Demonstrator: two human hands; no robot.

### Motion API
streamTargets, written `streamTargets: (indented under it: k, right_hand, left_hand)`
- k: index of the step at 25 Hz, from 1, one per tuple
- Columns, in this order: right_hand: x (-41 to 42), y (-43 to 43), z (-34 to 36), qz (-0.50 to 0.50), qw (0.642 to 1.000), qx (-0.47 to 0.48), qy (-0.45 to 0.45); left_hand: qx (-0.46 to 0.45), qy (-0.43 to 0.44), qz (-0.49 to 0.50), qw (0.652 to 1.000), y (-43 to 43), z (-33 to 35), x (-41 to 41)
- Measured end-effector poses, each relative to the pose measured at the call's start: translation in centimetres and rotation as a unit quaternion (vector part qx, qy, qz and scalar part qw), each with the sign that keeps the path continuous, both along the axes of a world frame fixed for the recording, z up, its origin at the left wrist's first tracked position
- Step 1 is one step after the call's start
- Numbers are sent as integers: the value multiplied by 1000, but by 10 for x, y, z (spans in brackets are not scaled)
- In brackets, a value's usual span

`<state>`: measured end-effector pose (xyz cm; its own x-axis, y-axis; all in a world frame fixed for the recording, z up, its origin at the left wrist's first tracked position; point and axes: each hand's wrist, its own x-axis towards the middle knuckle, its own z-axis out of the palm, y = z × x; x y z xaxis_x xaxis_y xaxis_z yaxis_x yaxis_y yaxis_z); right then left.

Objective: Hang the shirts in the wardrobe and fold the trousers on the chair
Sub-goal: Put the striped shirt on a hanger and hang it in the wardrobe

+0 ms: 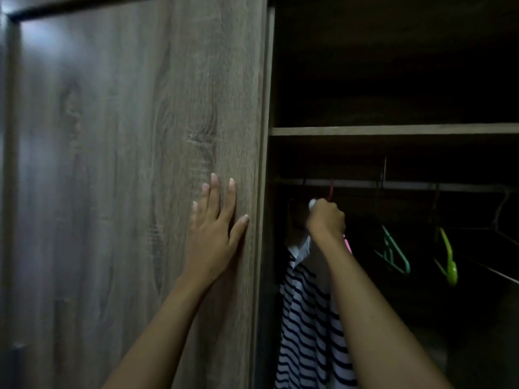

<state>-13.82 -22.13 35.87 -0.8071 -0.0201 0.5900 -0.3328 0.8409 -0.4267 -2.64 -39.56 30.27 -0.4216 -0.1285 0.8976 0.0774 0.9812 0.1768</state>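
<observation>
A white shirt with dark stripes point(306, 327) hangs from a pink hanger point(347, 244) whose hook reaches the wardrobe rail point(407, 185). My right hand point(325, 219) grips the hanger's neck together with the shirt's white collar, just below the rail. My left hand point(214, 234) lies flat with straight fingers against the wooden wardrobe door point(134, 164), near its right edge. The trousers and the chair are out of view.
Further right on the rail hang empty hangers: a teal one point(393, 255), a lime green one point(449, 265) and a thin wire one point(502, 217). A shelf point(393, 130) runs above the rail. The wardrobe interior is dark.
</observation>
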Motion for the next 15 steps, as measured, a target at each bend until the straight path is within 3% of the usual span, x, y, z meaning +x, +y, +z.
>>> streamTargets:
  k: [7, 11, 15]
  right_hand:
    - [-11, -8, -19, 34, 999, 17, -18]
    - [-6, -3, -20, 94, 992, 16, -78]
    - [18, 8, -26, 99, 988, -65, -97]
  left_hand:
    - [-9, 6, -3, 1000, -5, 0, -1]
    - [-11, -3, -14, 1000, -5, 0, 1]
    - [0, -26, -34, 999, -4, 3, 9]
